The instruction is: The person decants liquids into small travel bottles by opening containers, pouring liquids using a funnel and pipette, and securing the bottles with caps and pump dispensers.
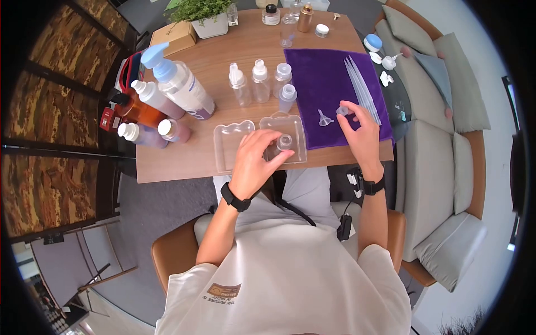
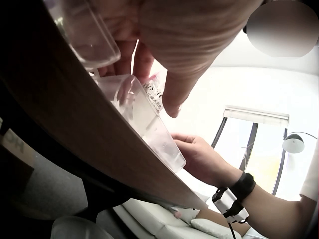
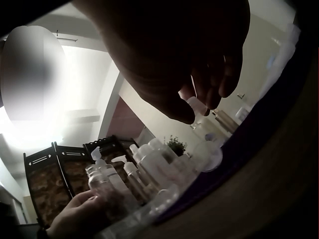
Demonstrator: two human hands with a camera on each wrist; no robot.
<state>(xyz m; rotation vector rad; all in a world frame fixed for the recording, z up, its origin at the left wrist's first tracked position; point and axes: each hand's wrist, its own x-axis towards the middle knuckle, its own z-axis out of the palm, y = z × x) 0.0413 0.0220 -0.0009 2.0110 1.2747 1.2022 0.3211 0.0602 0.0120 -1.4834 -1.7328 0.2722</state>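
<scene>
My left hand (image 1: 252, 166) grips a small clear bottle (image 1: 285, 140) between thumb and fingers, its open neck facing up. The bottle is over one half of a clear plastic case (image 1: 220, 151) lying at the table's front edge. Dark printing shows on the bottle (image 2: 153, 95) in the left wrist view. Above the purple cloth (image 1: 312, 72), my right hand (image 1: 364, 138) pinches a small translucent cap (image 1: 341, 111) between thumb and fingertips. A small clear funnel (image 1: 324, 118) lies on the cloth just left of that cap.
Several clear empty bottles (image 1: 261, 84) stand behind the case. To the left are a large pump bottle (image 1: 187, 89), an orange bottle (image 1: 139, 109) and smaller ones. Long translucent sticks (image 1: 363, 89) lie on the cloth's right side. A potted plant (image 1: 211, 25) and perfume bottles (image 1: 271, 17) stand at the back.
</scene>
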